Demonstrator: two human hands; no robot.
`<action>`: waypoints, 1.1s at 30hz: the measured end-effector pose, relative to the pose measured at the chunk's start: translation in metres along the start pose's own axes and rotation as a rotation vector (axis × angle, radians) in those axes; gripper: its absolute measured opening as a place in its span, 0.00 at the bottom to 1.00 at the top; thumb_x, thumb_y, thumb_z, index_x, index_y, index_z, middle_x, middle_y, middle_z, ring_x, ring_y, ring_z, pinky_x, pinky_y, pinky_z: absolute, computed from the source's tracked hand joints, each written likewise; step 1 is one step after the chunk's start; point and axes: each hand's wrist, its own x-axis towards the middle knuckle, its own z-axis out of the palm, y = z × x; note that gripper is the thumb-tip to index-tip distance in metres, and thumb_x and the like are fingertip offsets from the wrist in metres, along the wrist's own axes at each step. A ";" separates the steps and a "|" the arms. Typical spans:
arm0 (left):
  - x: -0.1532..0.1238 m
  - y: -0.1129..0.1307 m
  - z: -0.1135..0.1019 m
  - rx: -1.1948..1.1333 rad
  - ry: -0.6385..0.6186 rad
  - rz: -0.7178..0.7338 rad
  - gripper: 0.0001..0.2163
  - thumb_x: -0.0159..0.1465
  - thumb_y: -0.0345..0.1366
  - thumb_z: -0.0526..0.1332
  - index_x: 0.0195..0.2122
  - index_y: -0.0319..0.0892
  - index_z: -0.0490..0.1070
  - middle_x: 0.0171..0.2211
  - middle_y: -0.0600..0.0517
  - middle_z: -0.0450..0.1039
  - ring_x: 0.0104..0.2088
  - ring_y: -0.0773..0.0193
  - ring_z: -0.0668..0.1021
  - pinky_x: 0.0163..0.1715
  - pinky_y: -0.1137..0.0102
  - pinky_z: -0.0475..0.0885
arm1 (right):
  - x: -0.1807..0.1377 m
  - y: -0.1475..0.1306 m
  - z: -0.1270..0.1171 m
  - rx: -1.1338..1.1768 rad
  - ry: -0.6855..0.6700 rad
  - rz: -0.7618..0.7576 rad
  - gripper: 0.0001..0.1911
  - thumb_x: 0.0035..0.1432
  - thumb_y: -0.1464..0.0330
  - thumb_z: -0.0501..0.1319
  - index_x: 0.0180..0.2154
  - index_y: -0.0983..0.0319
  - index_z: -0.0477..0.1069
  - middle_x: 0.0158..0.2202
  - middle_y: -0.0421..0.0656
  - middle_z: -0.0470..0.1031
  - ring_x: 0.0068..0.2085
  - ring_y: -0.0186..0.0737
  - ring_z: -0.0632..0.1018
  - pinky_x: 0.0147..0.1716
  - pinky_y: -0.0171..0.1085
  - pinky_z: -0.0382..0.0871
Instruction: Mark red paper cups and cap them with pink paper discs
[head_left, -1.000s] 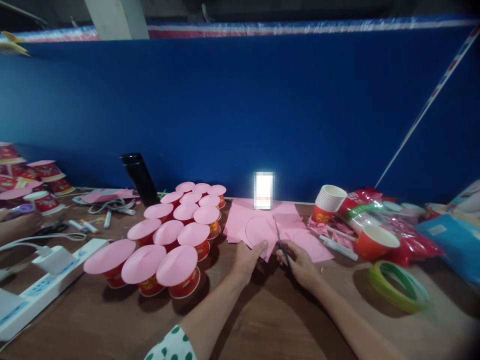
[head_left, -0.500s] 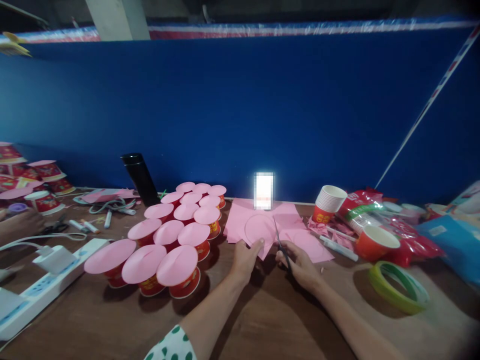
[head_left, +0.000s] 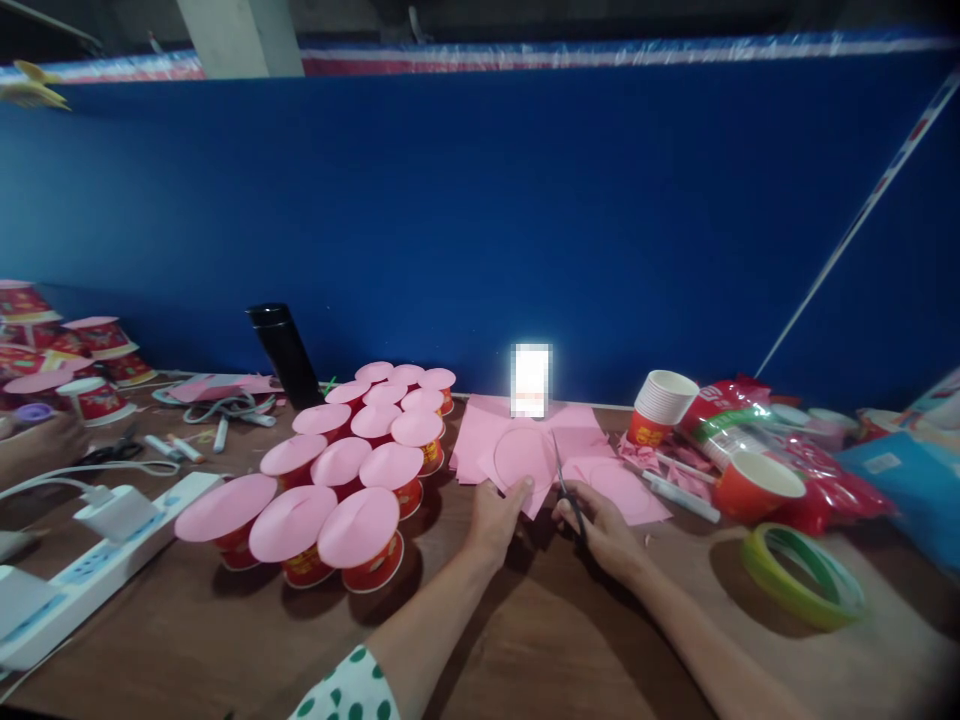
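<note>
My left hand (head_left: 499, 522) pinches the near edge of a pink paper sheet (head_left: 523, 460) that has a circle outline drawn on it. In my right hand (head_left: 598, 525) is a pair of dark scissors (head_left: 571, 508), fingers closed around the handles. The blades lie along the right side of the sheet, by the circle. Beneath and behind it rests a stack of pink paper (head_left: 469, 425). Another pink sheet with a circle outline (head_left: 616, 488) lies to the right, beside my right hand.
Left of my hands stand several red paper cups topped with pink discs (head_left: 358, 527). Nearby are a black flask (head_left: 286, 355), a power strip (head_left: 112, 560), and a co-worker's hand (head_left: 45, 445). Rightward are stacked cups (head_left: 660, 405), a marker (head_left: 681, 497), a tipped cup (head_left: 757, 487) and green tape (head_left: 802, 577).
The view has shifted slightly. Both hands stay at the sheet, with the scissors still at its right side. On the far left, the co-worker's hand has moved a little.
</note>
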 end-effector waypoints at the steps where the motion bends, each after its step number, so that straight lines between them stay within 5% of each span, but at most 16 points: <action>1: 0.000 0.000 0.000 -0.001 -0.002 0.002 0.18 0.47 0.48 0.68 0.28 0.35 0.75 0.13 0.53 0.69 0.17 0.65 0.72 0.16 0.73 0.67 | 0.000 0.000 0.000 0.001 0.004 -0.001 0.22 0.53 0.52 0.60 0.42 0.62 0.66 0.29 0.39 0.68 0.31 0.35 0.72 0.31 0.34 0.69; 33: -0.001 -0.002 0.002 -0.005 -0.043 0.010 0.20 0.48 0.49 0.68 0.30 0.33 0.75 0.15 0.52 0.71 0.16 0.67 0.71 0.15 0.73 0.66 | 0.001 0.001 0.000 -0.070 0.039 -0.014 0.21 0.54 0.52 0.59 0.42 0.62 0.67 0.27 0.39 0.68 0.28 0.34 0.71 0.26 0.32 0.67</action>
